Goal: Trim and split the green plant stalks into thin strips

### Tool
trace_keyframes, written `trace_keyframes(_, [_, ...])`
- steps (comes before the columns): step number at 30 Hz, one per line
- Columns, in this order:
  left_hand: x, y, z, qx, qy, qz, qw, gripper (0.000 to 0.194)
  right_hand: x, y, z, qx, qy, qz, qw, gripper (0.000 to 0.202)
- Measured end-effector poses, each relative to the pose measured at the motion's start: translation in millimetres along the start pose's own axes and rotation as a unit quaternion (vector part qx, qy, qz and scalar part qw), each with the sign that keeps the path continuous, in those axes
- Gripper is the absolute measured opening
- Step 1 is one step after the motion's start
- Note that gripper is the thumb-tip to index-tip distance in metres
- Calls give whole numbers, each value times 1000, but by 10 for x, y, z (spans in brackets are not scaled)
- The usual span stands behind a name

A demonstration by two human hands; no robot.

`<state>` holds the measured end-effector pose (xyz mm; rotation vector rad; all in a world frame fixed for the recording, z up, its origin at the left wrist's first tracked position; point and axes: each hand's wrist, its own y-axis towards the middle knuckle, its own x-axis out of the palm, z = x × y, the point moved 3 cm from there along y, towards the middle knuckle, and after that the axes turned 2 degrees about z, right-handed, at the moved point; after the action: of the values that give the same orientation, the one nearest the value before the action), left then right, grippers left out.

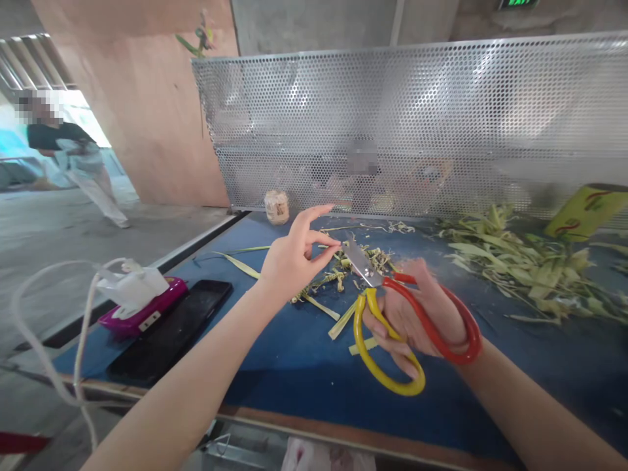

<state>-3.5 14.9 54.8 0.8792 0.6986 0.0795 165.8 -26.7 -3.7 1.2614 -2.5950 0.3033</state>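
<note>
My left hand (289,258) is raised over the middle of the table, thumb and forefinger pinched together at the tips of the scissors (362,265). Whatever lies in that pinch is too small to make out. Around the scissors' large handles, one yellow and one red, my right hand (408,315) is closed, with fingers through the yellow loop. The blades point up and left and look nearly together. Below and behind the blades lie dry plant scraps (338,278) and a few short pale leaf strips (342,322).
A heap of pale green leaves (524,258) lies right, beside a yellow-green container (589,209). Left are a black phone (171,330), a purple power strip (159,307) and white cables (81,327). A twine roll (277,207) stands before the perforated metal screen (417,118). A person (81,150) is far left.
</note>
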Motion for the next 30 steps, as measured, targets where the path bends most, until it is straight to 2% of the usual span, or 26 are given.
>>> trace_keyframes(6, [14,7,-66,-45,-9,-6,999,51,-126,-42,-65,-109,43,133,984,84])
trace_keyframes(8, [20,19,-112,-64,-25,-6,998,52,-99,-68,-117,-126,55,143,980,79])
trace_keyframes(10, [31,27,-154,-87,-59,-8,994,53,-63,-85,-153,-131,64,112,983,77])
trace_keyframes(13, [54,29,-190,-128,-135,-20,982,57,-36,-87,-159,-131,69,33,988,75])
trace_keyframes(16, [83,22,-187,-147,-202,-45,967,70,-44,-68,-133,-147,89,-19,985,72])
trace_keyframes(20, [148,-3,-198,-160,-237,-93,954,92,-28,-45,-97,-146,123,-44,981,71])
trace_keyframes(25, [238,-39,-226,-169,-238,-127,948,89,-4,-58,-96,-151,139,-32,978,74])
trace_keyframes(30, [310,-63,-232,-182,-228,-143,946,95,-13,-50,-68,-150,125,-56,979,85])
